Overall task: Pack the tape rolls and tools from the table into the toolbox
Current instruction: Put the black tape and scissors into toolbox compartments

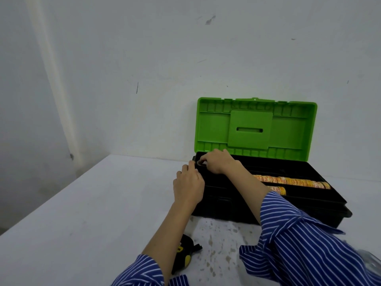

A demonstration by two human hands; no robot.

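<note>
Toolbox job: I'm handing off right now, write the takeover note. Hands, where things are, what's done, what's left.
Right hand: over the far left corner of the toolbox, fingers curled on a small pale item, too hidden to identify.
Left hand: resting on the toolbox's left end wall, fingers curled over its edge.
Green lid: open, upright against the wall.
Done: orange-yellow tape rolls lie in rows in the tray.
Left: a black-and-yellow tool, probably a tape measure, is on the table near the left forearm. Something clear shows at the frame's lower right edge; cannot tell what.
</note>
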